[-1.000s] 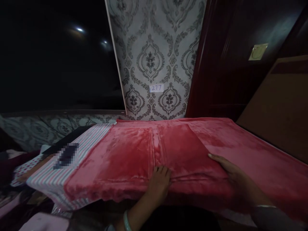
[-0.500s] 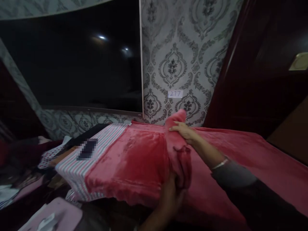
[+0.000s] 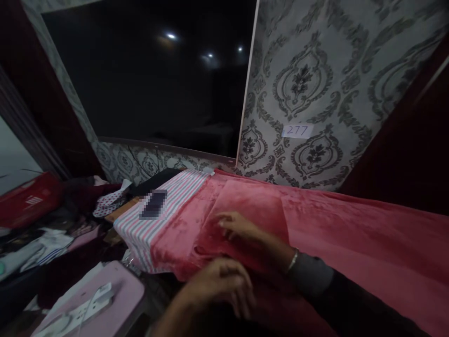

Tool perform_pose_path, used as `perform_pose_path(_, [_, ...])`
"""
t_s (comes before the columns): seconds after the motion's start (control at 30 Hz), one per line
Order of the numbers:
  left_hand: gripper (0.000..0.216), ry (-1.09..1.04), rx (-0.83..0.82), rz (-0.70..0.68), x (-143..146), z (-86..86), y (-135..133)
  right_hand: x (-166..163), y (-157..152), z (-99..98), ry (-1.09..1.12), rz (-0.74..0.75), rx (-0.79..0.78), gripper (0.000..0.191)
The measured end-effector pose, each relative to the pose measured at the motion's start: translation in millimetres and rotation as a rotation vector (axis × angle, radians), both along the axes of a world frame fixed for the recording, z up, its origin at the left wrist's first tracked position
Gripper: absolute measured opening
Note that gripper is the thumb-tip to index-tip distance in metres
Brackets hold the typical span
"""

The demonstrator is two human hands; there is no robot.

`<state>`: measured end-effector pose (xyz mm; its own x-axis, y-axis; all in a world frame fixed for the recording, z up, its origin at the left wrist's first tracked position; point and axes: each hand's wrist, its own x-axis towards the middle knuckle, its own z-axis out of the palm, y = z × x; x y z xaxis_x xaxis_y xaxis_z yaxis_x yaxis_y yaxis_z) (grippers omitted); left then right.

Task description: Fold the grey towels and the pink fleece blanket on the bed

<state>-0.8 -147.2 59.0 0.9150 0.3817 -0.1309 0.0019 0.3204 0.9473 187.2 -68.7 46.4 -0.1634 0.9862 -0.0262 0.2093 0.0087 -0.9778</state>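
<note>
A red plush blanket (image 3: 351,234) covers the long surface in front of me, and a folded section of it (image 3: 252,203) lies flat near the left end. Over that folded section is my right hand (image 3: 238,227), fingers spread and slightly bent, with nothing in them; whether it touches the plush I cannot tell. My left hand (image 3: 220,285) hangs in front of the near edge, its fingers loosely curved and apart, holding nothing. Left of the fold, a striped cloth (image 3: 178,194) shows beside the plush.
A dark, pixelated flat object (image 3: 153,204) rests on the striped cloth. At lower left, a pink stool-like surface (image 3: 122,285) carries a white power strip (image 3: 91,306). Heaped clothes (image 3: 49,245) and a red bag (image 3: 30,199) lie farther left. A large television (image 3: 157,79) hangs behind.
Both hands have let go of the blanket's raised fold, which now lies flat toward the left. My left hand has drawn back to the near edge. The view has shifted left.
</note>
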Motion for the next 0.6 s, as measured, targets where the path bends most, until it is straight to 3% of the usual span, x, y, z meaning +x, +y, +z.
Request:
perform_pose_path(0.07, [0.038,-0.056,0.134,0.291,-11,18.2,34,33,-7,2.8,-0.038,-0.162,0.081,0.038])
perform_pose_path(0.13, [0.041,-0.05,0.321,0.587,-12,25.1,72,71,-16,3.2,-0.085,-0.34,0.154,0.04])
perform_pose_path(0.2, [0.046,-0.019,0.42,0.734,-6,23.6,110,110,-30,-1.4,-0.123,-0.498,0.224,0.038])
perform_pose_path(0.3, [0.048,0.143,0.416,0.669,16,16.6,159,155,-59,-20.0,-0.172,-0.737,0.274,0.041])
perform_pose_path(0.4, [0.041,0.281,0.403,0.578,45,12.0,197,173,-86,-45.9,-0.077,-0.867,0.13,0.053])
perform_pose_path(0.5, [0.037,0.343,0.434,0.59,73,8.5,225,162,-103,-61.9,0.215,-0.698,-0.022,0.055])
perform_pose_path(0.6, [0.033,0.343,0.471,0.632,91,2.9,240,137,-108,-59.7,0.438,-0.545,-0.071,0.048])
